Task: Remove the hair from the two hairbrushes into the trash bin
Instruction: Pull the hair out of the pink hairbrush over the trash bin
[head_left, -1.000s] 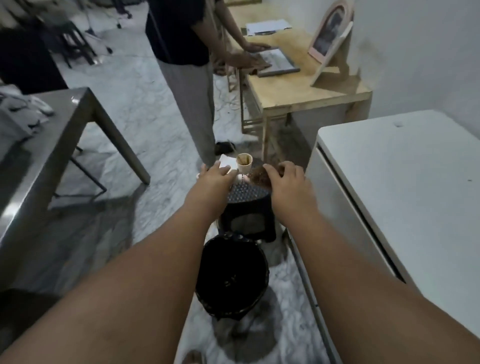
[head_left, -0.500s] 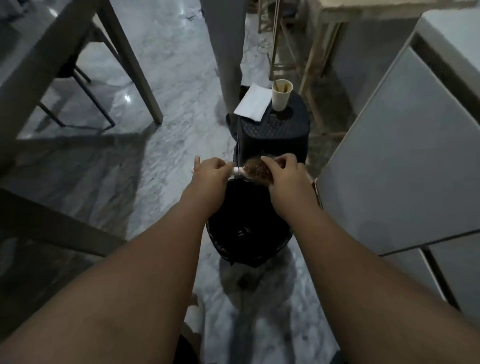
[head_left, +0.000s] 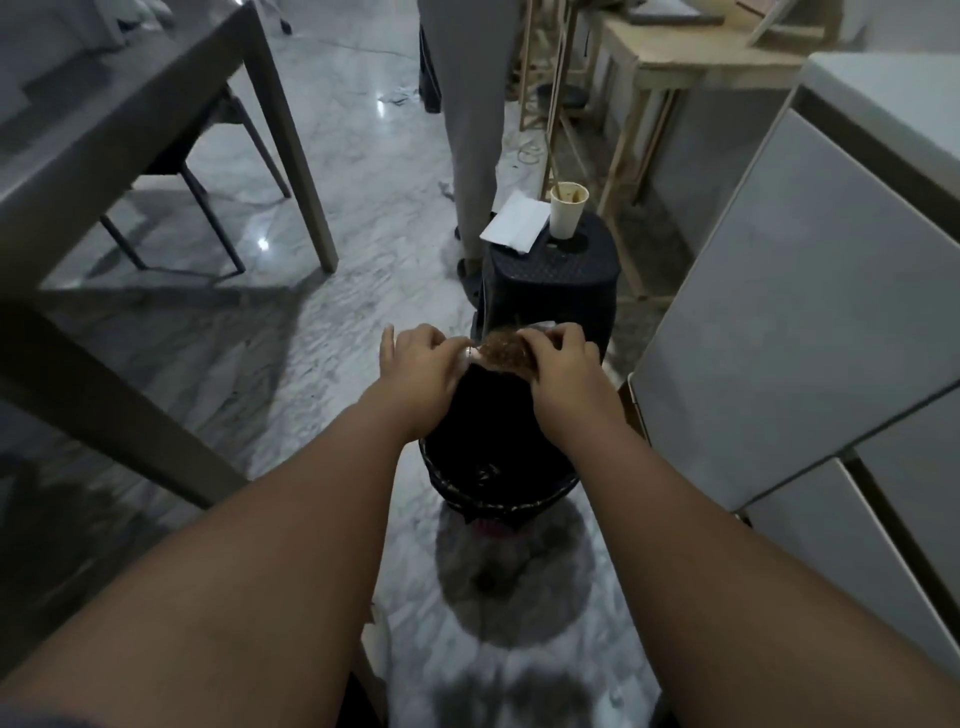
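Hands met over the trash bin (head_left: 519, 505), which stood on the marble floor (head_left: 363, 270) w/ a black bag lining it, rim showing betw. the two forearms. Left hand (head_left: 418, 364) had its fingers curled round the pale handle end of a hairbrush (head_left: 471, 354), only a sliver of handle showing past the knuckles. Right hand (head_left: 563, 364) was curled too, fingertips pinching into the brown hair clump (head_left: 504, 352) packed on the brush head. Brush & hair sat above the far side of the bin opening, in the air, not touching the bin. Most of the brush head was hidden under the hair & the right hand's fingers, so its shape couldn't be told. Just beyond the bin stood a black woven stool (head_left: 550, 283); on top of it a paper cup (head_left: 567, 213), upright, stained inside, w/ a stick leaning in it, and a folded white paper (head_left: 514, 222) just beside the cup, overhanging the stool's left edge. Behind the stool another person's leg (head_left: 472, 104) in light trousers. Grey surface (head_left: 104, 135) on the left, wooden surface (head_left: 701, 65) at the back right, white cabinet (head_left: 810, 291) along the right side, near the bin.
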